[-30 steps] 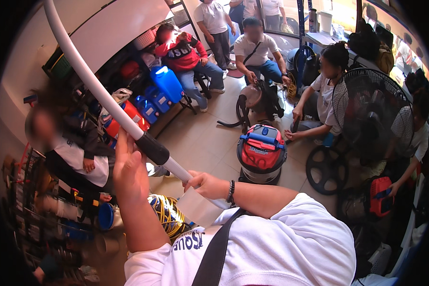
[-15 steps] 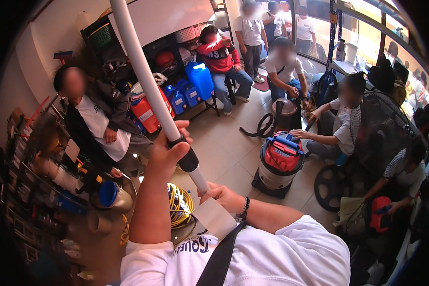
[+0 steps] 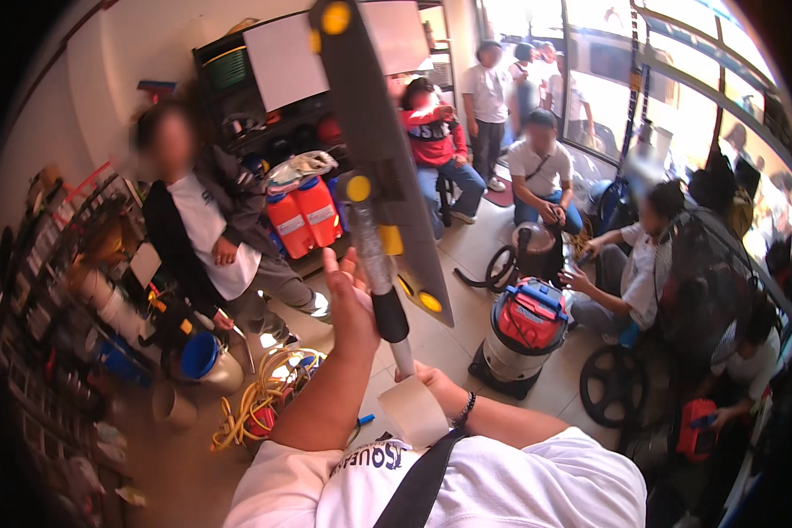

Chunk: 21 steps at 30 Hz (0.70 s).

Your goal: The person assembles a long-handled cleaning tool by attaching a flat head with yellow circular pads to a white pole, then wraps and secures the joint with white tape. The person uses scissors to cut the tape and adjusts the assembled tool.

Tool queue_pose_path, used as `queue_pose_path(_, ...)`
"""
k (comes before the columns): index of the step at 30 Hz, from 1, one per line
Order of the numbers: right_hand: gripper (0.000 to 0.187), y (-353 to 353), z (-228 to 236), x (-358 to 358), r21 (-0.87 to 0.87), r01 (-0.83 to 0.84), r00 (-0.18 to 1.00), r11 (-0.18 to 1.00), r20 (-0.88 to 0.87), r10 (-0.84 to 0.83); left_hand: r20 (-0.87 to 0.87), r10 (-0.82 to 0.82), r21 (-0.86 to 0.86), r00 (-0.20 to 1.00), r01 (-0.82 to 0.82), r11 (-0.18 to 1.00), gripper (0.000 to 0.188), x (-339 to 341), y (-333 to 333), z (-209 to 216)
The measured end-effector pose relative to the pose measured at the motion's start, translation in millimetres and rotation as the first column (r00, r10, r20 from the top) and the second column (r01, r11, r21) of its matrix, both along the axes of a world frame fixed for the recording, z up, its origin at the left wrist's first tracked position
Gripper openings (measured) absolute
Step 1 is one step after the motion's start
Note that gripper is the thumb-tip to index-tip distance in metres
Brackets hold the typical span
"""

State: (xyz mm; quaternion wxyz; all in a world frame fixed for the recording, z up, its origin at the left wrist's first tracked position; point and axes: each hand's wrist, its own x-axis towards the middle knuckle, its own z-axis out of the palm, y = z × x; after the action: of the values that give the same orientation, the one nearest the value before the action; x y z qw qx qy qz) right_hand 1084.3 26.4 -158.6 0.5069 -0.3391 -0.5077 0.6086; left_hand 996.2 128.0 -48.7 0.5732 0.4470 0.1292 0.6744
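A long-handled flat mop (image 3: 394,158) is tilted up in front of me. Its long dark-grey head bears several yellow discs, and shiny clear wrapping covers the handle just under the joint. Against the black collar (image 3: 391,315) of the handle lies my left hand (image 3: 354,299), its thumb side at the pole and its fingertips pointing up, loosely stretched. Lower down, my right hand (image 3: 438,390) is closed around the pale pole (image 3: 401,354); part of its fingers is hidden. A blank off-white piece (image 3: 412,412) hangs in front of my chest, beside the right hand.
A red and grey vacuum cleaner (image 3: 521,334) stands to the right, near seated people. A person in a dark jacket (image 3: 207,211) stands at the left. Yellow cable (image 3: 260,396), a blue-lined bucket (image 3: 211,359) and red jugs (image 3: 304,216) are on the left side.
The mop's head has come into view at the top, where only the white pole showed before. Both hands have shifted right, and the left hand's fingers now point up along the handle.
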Motion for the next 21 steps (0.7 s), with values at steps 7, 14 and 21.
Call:
queue_pose_path(7,0.008,13.6,9.9,7.0,0.084,-0.123,0.992,0.989,0.035,0.12,-0.133,-0.199,0.034,0.971,0.205,0.978,0.047,-20.7,3.0,-11.8)
queue_pose_path(14,0.011,30.7,30.1,-12.6,-0.253,-0.37,0.927,0.894,-0.167,0.336,-0.136,-0.688,0.053,0.713,0.699,0.714,0.062,-67.4,7.8,9.4)
queue_pose_path(21,0.011,46.8,6.9,-51.3,-0.051,-0.303,0.952,0.952,0.016,0.304,-0.464,-0.005,-0.08,0.886,-0.036,0.996,0.025,-87.6,-1.6,10.4)
